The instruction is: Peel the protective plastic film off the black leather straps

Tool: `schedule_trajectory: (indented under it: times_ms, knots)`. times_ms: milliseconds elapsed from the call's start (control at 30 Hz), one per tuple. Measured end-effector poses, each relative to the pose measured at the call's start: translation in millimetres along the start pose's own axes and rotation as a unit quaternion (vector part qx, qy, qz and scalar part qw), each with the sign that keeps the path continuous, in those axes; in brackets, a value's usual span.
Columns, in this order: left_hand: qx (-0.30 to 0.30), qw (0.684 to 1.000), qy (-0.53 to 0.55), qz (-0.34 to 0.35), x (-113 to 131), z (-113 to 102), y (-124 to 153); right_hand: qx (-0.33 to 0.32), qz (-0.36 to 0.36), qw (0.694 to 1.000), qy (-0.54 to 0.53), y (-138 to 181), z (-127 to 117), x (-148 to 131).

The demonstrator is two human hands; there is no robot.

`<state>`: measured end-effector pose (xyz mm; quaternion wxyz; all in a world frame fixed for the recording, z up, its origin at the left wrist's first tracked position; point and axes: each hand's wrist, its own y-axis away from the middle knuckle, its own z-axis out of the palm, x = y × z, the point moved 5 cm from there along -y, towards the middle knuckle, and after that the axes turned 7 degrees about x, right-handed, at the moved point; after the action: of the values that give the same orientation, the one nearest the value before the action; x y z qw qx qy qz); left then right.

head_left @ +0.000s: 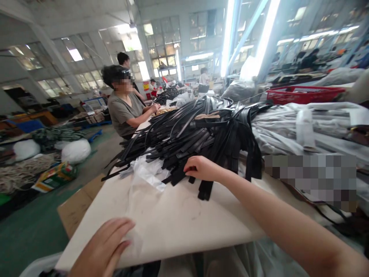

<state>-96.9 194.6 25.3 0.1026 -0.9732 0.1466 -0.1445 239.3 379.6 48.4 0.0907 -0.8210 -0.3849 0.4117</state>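
A large heap of flat black straps (184,142) lies across the white tabletop (178,223), their cut ends towards me. My right hand (203,168) reaches in from the right, its fingers curled closed at the strap ends by the near edge of the heap. It pinches a black strap there, though the fingertips are partly hidden. At the table's near left corner is my left hand (103,244), fingers stretched out, thumb apart, holding nothing. Thin clear plastic (147,173) lies left of the straps and runs down towards that hand.
White wrapped bundles (276,127) lie right of the straps, with a red crate (305,94) behind. A co-worker (123,104) is at the table's far left side. A cardboard box (79,204) stands beside the left edge; white bags (76,151) sit on the floor.
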Motion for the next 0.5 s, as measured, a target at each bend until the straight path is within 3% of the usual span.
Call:
schedule_trajectory:
  times_ms: [67,167,333,500]
  knots:
    - [-0.105,0.994,0.037,0.015,25.7,6.0,-34.0,-0.003,-0.021,0.999,0.033,0.8,4.7,-0.9]
    - [-0.2,0.976,0.079,0.026,60.2,3.1,-63.4,0.001,-0.036,0.997,0.071,0.5,8.0,-0.8]
    - [-0.175,0.967,0.183,-0.007,110.3,-7.9,-102.3,-0.006,-0.045,0.992,0.115,-3.8,12.4,-3.2]
    - [-0.14,0.928,0.339,-0.071,138.8,20.8,-168.0,-0.004,-0.026,0.991,0.128,-4.2,8.2,-7.3]
